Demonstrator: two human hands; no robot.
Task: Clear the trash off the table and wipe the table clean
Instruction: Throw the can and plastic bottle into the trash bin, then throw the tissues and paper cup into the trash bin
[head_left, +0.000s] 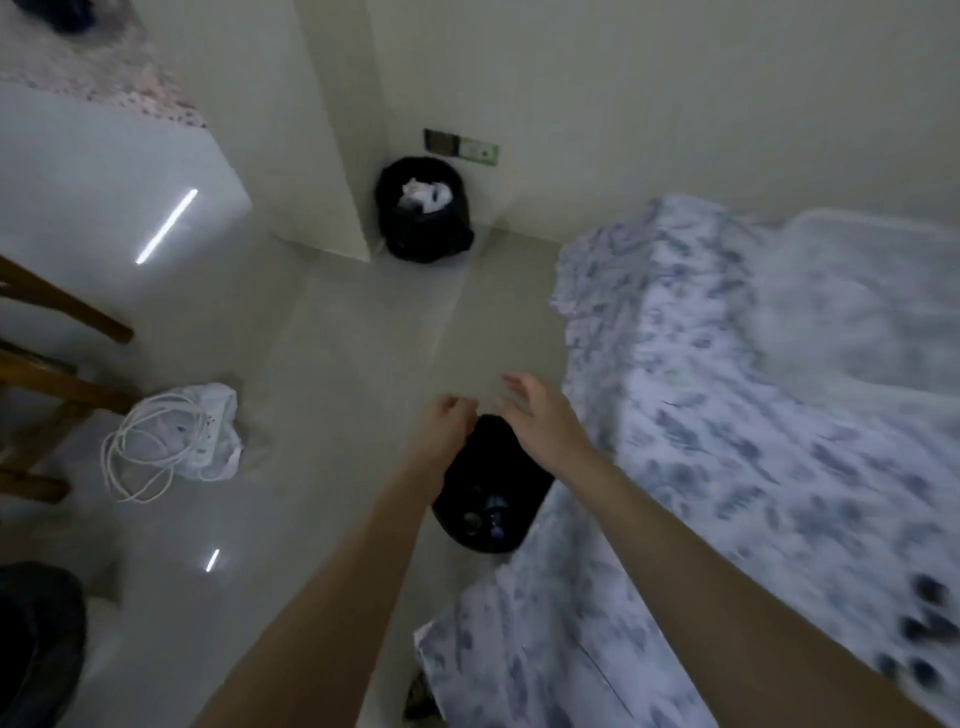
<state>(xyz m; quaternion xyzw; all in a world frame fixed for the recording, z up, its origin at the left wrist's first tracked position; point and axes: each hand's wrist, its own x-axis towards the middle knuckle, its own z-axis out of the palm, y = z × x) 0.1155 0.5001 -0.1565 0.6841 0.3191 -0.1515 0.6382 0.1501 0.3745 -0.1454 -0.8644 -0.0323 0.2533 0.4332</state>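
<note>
Hands out ahead of me — my left hand (447, 415) is curled shut, pinching the top of a black trash bag (488, 499) that hangs beside the bed (727, 415). My right hand (540, 421) is spread open just next to it, holding nothing. A bin (423, 213) stands in the far corner.

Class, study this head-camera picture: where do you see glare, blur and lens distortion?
Head view: dim overall; bright streaks of glare on the glossy floor; motion blur smears the patterned bedsheet and softens the left hand and right hand above the black bag; wide-angle distortion tilts the walls and stretches the forearms.
</note>
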